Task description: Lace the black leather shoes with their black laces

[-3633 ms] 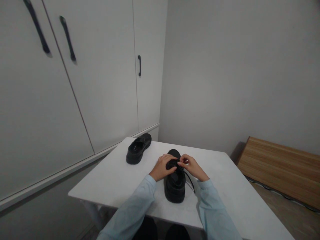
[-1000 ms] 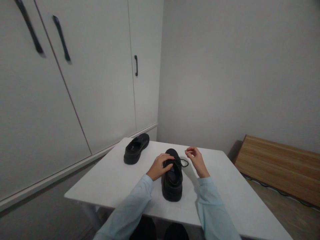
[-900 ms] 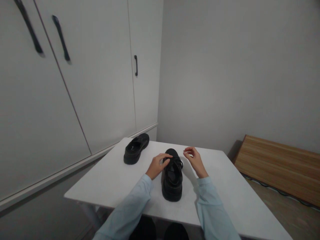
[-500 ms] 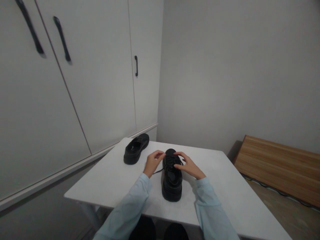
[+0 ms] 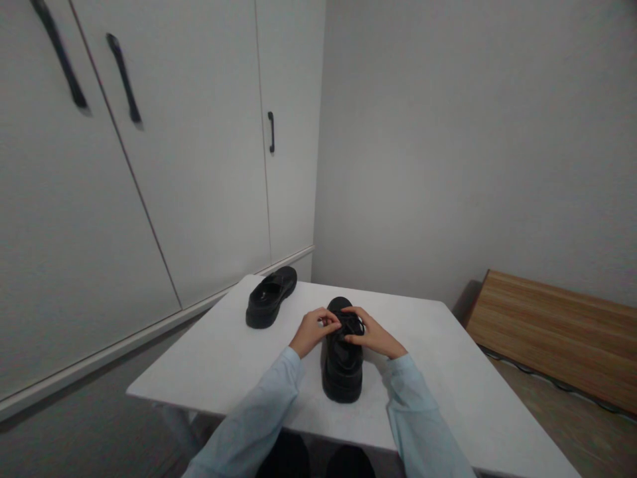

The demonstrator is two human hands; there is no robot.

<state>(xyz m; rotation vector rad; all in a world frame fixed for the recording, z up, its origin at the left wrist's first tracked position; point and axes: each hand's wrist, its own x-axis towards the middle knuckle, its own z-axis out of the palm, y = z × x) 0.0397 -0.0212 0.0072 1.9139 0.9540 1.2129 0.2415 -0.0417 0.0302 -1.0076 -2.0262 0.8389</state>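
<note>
A black lace-up shoe (image 5: 343,372) stands on the white table in front of me, its heel toward me and its toe pointing away. My left hand (image 5: 312,332) is over the left side of the lacing, thumb and fingertips pinched together on the shoelace. From the right, my right hand (image 5: 375,337) reaches over the shoe. Its thumb and forefinger are apart at the laces (image 5: 352,322), and a dark loop of lace shows between them. The fingertips hide part of the lacing.
The second black shoe (image 5: 263,312) sits at the table's far left corner. White cabinets with dark handles (image 5: 271,131) rise along the left. A wood-grain board (image 5: 557,332) leans at the right, beyond the white table (image 5: 448,398).
My left hand has moved right, onto the lacing, and the lace end trailing beside the shoe no longer shows. My right hand has shifted slightly down, its fingers still apart.
</note>
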